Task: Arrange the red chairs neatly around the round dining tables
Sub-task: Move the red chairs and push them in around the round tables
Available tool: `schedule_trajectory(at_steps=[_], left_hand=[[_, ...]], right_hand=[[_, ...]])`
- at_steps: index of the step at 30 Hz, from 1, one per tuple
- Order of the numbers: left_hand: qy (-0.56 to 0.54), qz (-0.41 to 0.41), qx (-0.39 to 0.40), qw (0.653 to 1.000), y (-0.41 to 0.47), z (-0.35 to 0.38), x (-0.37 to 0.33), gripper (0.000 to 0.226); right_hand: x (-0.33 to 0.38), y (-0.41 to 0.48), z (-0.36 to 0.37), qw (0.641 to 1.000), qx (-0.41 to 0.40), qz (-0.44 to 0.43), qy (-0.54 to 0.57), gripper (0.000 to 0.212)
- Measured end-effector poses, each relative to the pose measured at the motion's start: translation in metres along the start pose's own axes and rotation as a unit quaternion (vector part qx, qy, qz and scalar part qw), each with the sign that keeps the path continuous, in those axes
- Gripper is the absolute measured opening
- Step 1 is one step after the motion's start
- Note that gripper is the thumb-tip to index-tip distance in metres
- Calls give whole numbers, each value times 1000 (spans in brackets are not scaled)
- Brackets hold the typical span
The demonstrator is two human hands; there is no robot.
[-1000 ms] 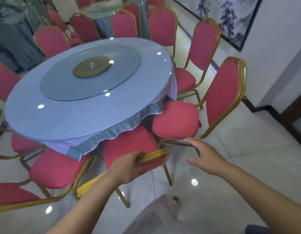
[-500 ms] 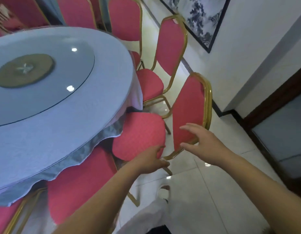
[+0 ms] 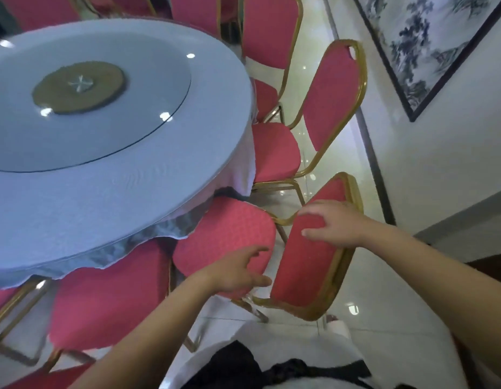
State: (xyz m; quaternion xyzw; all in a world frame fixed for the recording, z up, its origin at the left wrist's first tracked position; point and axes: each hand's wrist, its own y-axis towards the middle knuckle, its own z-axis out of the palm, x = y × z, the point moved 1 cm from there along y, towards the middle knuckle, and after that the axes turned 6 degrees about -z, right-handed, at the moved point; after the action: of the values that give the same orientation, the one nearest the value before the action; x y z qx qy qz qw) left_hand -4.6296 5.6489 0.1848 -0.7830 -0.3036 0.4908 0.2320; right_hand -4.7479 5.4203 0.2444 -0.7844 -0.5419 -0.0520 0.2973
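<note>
The nearest red chair has a gold frame. Its seat [image 3: 224, 240] is tucked partly under the round table [image 3: 75, 197], and its backrest [image 3: 305, 270] leans toward me. My right hand [image 3: 336, 224] grips the backrest's upper side edge, with the fingers curled over the red front. My left hand [image 3: 238, 272] hovers at the seat's rear edge with its fingers apart, holding nothing. Another red chair [image 3: 274, 153] stands just beyond, also pushed in. A third red chair [image 3: 109, 296] is at my left, its seat under the tablecloth.
A glass turntable [image 3: 117, 136] lies on the pale blue cloth. More red chairs [image 3: 269, 32] ring the far side. A white wall with a framed painting [image 3: 440, 51] and a dark baseboard runs close on the right, leaving a narrow strip of glossy floor [image 3: 384, 318].
My left hand released the left chair's backrest and moved to this chair's seat, then opened. My right hand rose from the seat edge onto the backrest and closed on it.
</note>
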Motion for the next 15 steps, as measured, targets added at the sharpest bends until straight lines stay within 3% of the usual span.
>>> schedule_trajectory(at_steps=[5, 7, 9, 11, 13, 15], left_hand=[[-126, -73, -86, 986, -8, 29, -7, 75], [-160, -105, -117, 974, -13, 61, -30, 74], [-192, -125, -112, 967, -14, 103, -56, 75], [-206, -133, -99, 964, -12, 146, -81, 84], [-219, -147, -172, 949, -3, 177, -103, 85], [-239, -183, -299, 906, 10, 195, -120, 76]], right_hand=[[-54, 53, -35, 974, 195, -86, -78, 47], [-79, 63, -53, 957, 233, -128, -115, 44], [-104, 67, -68, 942, 265, -179, -99, 64], [-123, 64, -77, 920, 293, -250, -77, 62], [-133, 66, -79, 895, 311, -301, -109, 54], [-134, 71, -72, 887, 247, -325, -217, 37]])
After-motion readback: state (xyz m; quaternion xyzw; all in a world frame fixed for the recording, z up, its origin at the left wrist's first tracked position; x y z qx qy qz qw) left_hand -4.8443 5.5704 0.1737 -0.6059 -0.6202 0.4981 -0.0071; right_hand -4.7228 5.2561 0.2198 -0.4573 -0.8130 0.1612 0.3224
